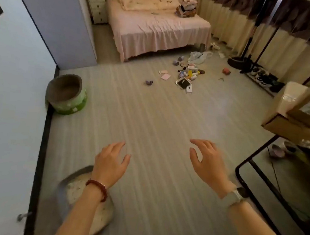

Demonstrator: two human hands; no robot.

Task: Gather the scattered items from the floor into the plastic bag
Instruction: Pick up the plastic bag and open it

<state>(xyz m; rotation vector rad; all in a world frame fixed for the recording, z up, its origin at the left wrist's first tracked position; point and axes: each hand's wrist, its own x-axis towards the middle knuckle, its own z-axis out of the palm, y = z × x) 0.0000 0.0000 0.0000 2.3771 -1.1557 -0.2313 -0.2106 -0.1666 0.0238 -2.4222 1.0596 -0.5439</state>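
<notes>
Several scattered items [187, 75] lie in a loose heap on the striped floor [159, 127] near the foot of the bed [155, 31] — small bottles, a dark flat packet, white and pink cards. Just beyond the heap, toward the bed corner, the plastic bag [198, 56] sits crumpled and pale, touching or nearly touching the nearest pieces. Outliers: a small purple object [149, 82] to the left, a pink object [226, 71] to the right, both well apart from the heap.

Both hands hover low in the foreground, far from the pile, holding nothing. Left hand [110, 162] — fingers spread and relaxed, red bead bracelet [98, 189] on the wrist. Right hand [208, 161] — fingers loosely parted, a pale watch band [234, 197] on the wrist.

Round green pet bed [66, 93] against the left wall; cardboard boxes [300, 111] stacked at right; a black-framed mirror [269, 188] below them; cream curtains [236, 24] behind
</notes>
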